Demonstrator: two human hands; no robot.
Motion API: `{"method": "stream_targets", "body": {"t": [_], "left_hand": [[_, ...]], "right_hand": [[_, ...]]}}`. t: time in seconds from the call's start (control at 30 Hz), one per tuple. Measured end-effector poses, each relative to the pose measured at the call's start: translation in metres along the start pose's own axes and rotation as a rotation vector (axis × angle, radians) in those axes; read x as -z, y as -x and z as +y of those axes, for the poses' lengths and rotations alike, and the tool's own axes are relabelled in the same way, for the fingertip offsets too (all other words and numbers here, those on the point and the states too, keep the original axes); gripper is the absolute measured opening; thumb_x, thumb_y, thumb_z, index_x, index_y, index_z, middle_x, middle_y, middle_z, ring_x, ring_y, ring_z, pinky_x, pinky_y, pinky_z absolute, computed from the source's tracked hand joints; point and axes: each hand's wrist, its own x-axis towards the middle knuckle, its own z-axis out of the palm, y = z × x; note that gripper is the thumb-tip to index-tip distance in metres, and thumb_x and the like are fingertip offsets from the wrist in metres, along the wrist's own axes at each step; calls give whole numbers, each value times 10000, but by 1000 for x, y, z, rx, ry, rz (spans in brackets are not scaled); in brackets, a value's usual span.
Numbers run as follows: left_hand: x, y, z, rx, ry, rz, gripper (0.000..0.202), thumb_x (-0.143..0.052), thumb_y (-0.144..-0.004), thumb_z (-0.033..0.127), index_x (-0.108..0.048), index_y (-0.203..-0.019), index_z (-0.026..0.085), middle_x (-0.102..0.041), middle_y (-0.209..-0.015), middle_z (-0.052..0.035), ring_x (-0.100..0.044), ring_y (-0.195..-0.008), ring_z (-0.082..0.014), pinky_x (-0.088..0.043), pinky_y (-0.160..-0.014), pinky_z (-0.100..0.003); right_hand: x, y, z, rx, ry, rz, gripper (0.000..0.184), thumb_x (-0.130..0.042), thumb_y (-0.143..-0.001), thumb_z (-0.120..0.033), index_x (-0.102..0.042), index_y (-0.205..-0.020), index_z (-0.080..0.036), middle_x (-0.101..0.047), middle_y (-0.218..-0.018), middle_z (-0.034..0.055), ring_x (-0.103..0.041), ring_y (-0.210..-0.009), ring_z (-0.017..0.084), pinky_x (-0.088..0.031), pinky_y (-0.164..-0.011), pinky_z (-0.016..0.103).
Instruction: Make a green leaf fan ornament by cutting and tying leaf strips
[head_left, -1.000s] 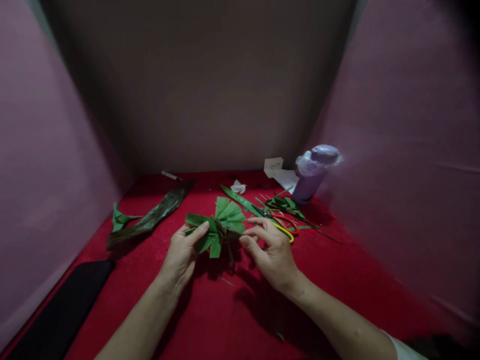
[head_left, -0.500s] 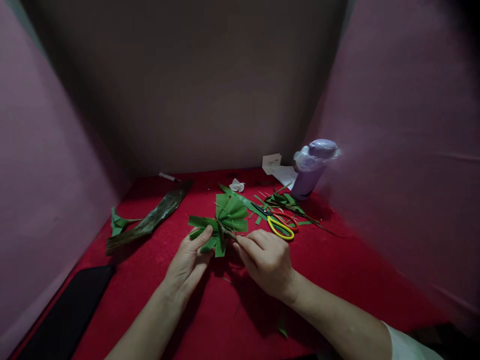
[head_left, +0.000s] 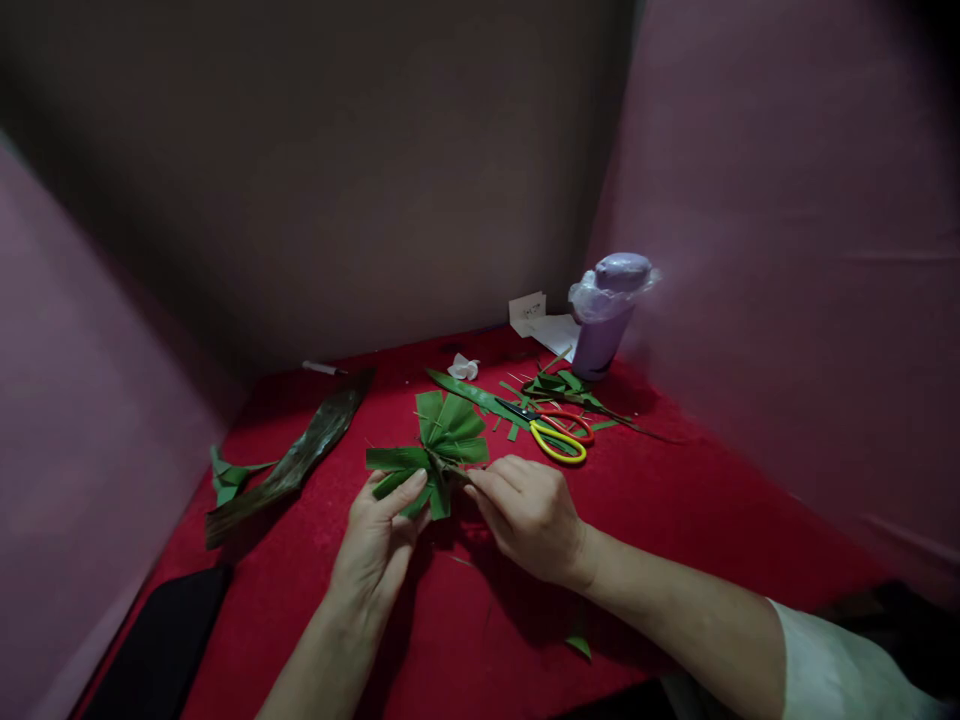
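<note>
Between my hands is a flower-like shape of folded green leaf pieces (head_left: 453, 422), its strips fanning out round a brownish stem (head_left: 448, 467). My left hand (head_left: 384, 530) pinches its lower left strips, thumb on top and fingers beneath. With thumb and forefinger my right hand (head_left: 529, 515) grips the stem's near end, to the right of the leaf pieces. Just beyond that hand lie scissors (head_left: 559, 437) with one red and one yellow handle, on top of a long green leaf (head_left: 465, 389).
Leaf scraps and twigs (head_left: 562, 388) lie by a purple tumbler (head_left: 602, 335) wrapped in plastic. At left are a long dark leaf (head_left: 300, 455), a folded green leaf (head_left: 229, 478) and a black flat case (head_left: 165, 640). White crumpled tissue (head_left: 463, 367), a pen-like item (head_left: 324, 368) and papers (head_left: 555, 330) sit behind.
The camera view has turned slightly, so the table things sit a little differently. Both hands keep the same hold on the leaf flower and its stem.
</note>
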Motion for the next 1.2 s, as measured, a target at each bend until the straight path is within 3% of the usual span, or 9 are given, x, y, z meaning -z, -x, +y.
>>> {"method": "stream_targets", "body": {"t": [0.13,0.2,0.27,0.33,0.4,0.47,0.57,0.83,1.2], "left_hand": [[-1,2,3,-85,-159,-11,332,-758,-613,230,-602,-898,163,-674,-887,-52,-651,-825,-192,-521,-717,-289],[3,1,8,-309,-337,129,396,-739,-638,287,-591,-993,192,-635,-1007,-55,-608,-954,-202,-485,-808,-299],[9,1,15,-674,-631,230,455,-708,-678,257,-563,-1109,253,-557,-1180,-46,-510,-1113,-207,-402,-935,-323],[13,0,22,-977,-974,80,365,-647,-732,187,-606,-1084,270,-565,-1183,-40,-462,-1152,-222,-313,-1011,-379],[15,0,26,-1118,-1221,-166,309,-597,-759,141,-641,-1032,281,-629,-1082,-36,-469,-1116,-238,-316,-990,-419],[15,-1,25,-1145,-1384,-323,314,-578,-765,123,-646,-1029,281,-659,-1025,-39,-476,-1059,-251,-349,-927,-437],[13,-2,20,-1126,-1523,-366,328,-587,-756,127,-637,-1053,257,-660,-1024,-56,-463,-986,-256,-367,-848,-434],[13,-1,19,-1131,-1569,-328,213,-644,-725,195,-658,-936,220,-660,-939,-69,-460,-935,-258,-360,-801,-417],[11,2,15,-1311,-1615,-199,79,-616,-749,197,-663,-805,228,-695,-817,-56,-487,-899,-270,-329,-783,-415]], "right_hand": [[0,-1,9,-107,-132,-1,169,-452,-889,-207,-605,-843,-152,-600,-702,44,-530,-650,140,-385,-632,253],[1,-3,15,-162,-181,12,159,-472,-880,-216,-609,-826,-156,-604,-701,38,-533,-640,136,-388,-628,246],[3,-5,19,-185,-218,13,158,-488,-875,-230,-619,-822,-162,-607,-702,32,-534,-634,130,-388,-621,240],[5,-7,21,-173,-242,-1,172,-491,-877,-248,-634,-826,-168,-604,-697,27,-535,-632,124,-385,-615,233],[8,-8,21,-136,-245,-16,185,-492,-881,-264,-647,-841,-171,-600,-701,27,-537,-633,119,-383,-613,229],[10,-9,20,-82,-224,-26,189,-496,-883,-275,-656,-875,-175,-598,-717,30,-540,-640,116,-383,-612,226],[12,-9,19,6,-155,-14,201,-493,-889,-290,-666,-914,-191,-601,-729,33,-540,-652,116,-384,-616,228],[14,-9,20,90,-125,39,173,-515,-878,-254,-676,-898,-192,-607,-704,25,-530,-639,109,-388,-603,230],[14,-7,16,78,-178,45,215,-510,-875,-283,-599,-1031,-166,-657,-828,65,-588,-738,158,-456,-680,285]]}}
